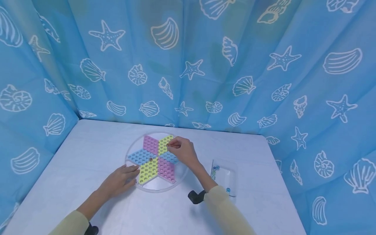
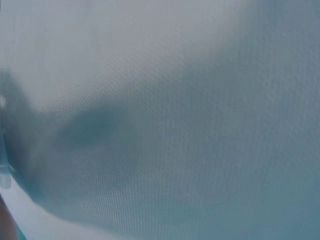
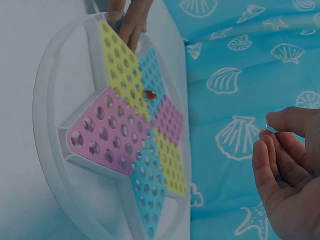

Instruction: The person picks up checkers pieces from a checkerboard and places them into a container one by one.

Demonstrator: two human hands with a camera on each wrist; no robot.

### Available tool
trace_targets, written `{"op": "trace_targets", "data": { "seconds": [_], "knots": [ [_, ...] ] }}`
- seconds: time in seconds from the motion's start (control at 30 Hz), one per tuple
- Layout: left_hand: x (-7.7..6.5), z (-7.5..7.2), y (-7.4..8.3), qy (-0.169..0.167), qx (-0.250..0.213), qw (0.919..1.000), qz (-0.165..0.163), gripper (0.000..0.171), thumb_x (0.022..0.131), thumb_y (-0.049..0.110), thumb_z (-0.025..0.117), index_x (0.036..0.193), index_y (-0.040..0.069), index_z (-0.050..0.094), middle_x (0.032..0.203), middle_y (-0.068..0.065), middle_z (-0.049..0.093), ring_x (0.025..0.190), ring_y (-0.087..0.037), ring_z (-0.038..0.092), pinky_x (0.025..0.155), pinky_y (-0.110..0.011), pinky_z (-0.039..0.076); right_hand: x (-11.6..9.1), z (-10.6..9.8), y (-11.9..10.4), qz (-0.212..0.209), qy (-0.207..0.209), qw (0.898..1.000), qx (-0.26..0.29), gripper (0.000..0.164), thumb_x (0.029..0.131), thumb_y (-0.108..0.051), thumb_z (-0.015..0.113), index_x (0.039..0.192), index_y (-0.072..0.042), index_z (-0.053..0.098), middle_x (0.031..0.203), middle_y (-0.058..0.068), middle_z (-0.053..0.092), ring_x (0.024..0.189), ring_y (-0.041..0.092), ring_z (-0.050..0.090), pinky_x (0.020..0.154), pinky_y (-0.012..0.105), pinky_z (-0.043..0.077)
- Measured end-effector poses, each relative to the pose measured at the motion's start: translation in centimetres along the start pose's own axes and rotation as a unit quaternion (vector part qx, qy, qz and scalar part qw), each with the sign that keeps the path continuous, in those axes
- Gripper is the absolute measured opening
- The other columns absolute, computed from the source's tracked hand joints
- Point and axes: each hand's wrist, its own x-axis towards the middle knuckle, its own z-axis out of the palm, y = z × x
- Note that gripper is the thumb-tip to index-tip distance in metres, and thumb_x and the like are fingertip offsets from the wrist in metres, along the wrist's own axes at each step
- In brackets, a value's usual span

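A round Chinese checkers board (image 1: 149,171) with a pink, yellow and blue star of holes lies on the table. One reddish-brown marble (image 1: 151,159) sits in a hole near the star's centre; it shows orange-red in the right wrist view. Above the far yellow point, my right hand (image 1: 183,151) pinches a small glass marble (image 3: 267,131) between thumb and fingertips, mostly covered by them. My left hand (image 1: 118,181) rests at the board's near left rim, fingers extended and touching it. The left wrist view shows mainly blurred, shaded cloth.
To the right of the board stands a clear plastic tray (image 1: 235,178) holding several blue and greenish marbles (image 1: 213,173). White cloth (image 1: 97,147) covers the table. A blue shell-print curtain (image 1: 188,91) hangs close behind and along both sides.
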Motion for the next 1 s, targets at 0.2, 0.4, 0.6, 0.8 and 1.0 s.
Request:
{"op": "trace_targets", "data": {
  "seconds": [0.2, 0.4, 0.6, 0.8, 1.0],
  "knots": [
    [-0.1, 0.1, 0.0, 0.009, 0.0, 1.0, -0.003, 0.038, 0.094, 0.023, 0.066, 0.127, 0.003, 0.066, 0.137, -0.012, 0.06, 0.128, -0.031, 0.055, 0.112, -0.054, 0.036, -1.2, -1.7, -0.7, -0.003, -0.003, 1.0, 0.01, 0.01, 0.091, -0.016, 0.073, 0.101, -0.012, 0.072, 0.093, -0.003, 0.071, 0.086, 0.012, 0.067, 0.078, 0.026, 0.059],
    [-0.1, 0.3, -0.1, 0.0, 0.002, 0.9999, -0.014, 0.039, 0.096, 0.026, 0.064, 0.129, 0.005, 0.066, 0.139, -0.01, 0.059, 0.13, -0.029, 0.053, 0.114, -0.052, 0.034, -2.4, -3.2, -1.2, -0.018, -0.005, 1.0, 0.006, 0.011, 0.091, -0.015, 0.074, 0.101, -0.012, 0.072, 0.094, -0.003, 0.071, 0.086, 0.012, 0.067, 0.078, 0.026, 0.059],
    [0.0, 0.4, -0.2, -0.008, 0.004, 0.9998, -0.018, 0.04, 0.096, 0.027, 0.064, 0.13, 0.006, 0.065, 0.14, -0.01, 0.058, 0.13, -0.031, 0.052, 0.114, -0.053, 0.034, -4.1, -4.9, -0.8, -0.028, 0.005, 1.0, 0.005, 0.01, 0.091, -0.015, 0.074, 0.101, -0.013, 0.072, 0.094, -0.004, 0.072, 0.084, 0.012, 0.066, 0.077, 0.027, 0.059],
    [0.1, 0.1, -0.1, -0.01, 0.007, 0.9998, -0.018, 0.04, 0.096, 0.027, 0.064, 0.13, 0.005, 0.065, 0.14, -0.01, 0.058, 0.131, -0.029, 0.052, 0.114, -0.052, 0.034, -6.3, -6.8, 0.6, -0.025, 0.019, 0.999, 0.011, 0.011, 0.09, -0.012, 0.075, 0.1, -0.014, 0.072, 0.093, -0.005, 0.071, 0.083, 0.012, 0.067, 0.076, 0.026, 0.06],
    [0.1, 0.0, 0.1, -0.003, 0.006, 0.9999, -0.014, 0.038, 0.096, 0.026, 0.065, 0.128, 0.005, 0.067, 0.139, -0.01, 0.059, 0.129, -0.029, 0.053, 0.112, -0.053, 0.036, -8.4, -8.6, 2.4, -0.01, 0.029, 1.0, 0.005, 0.012, 0.089, -0.009, 0.075, 0.1, -0.014, 0.072, 0.095, -0.004, 0.073, 0.084, 0.012, 0.068, 0.077, 0.025, 0.059]
  ]
}}
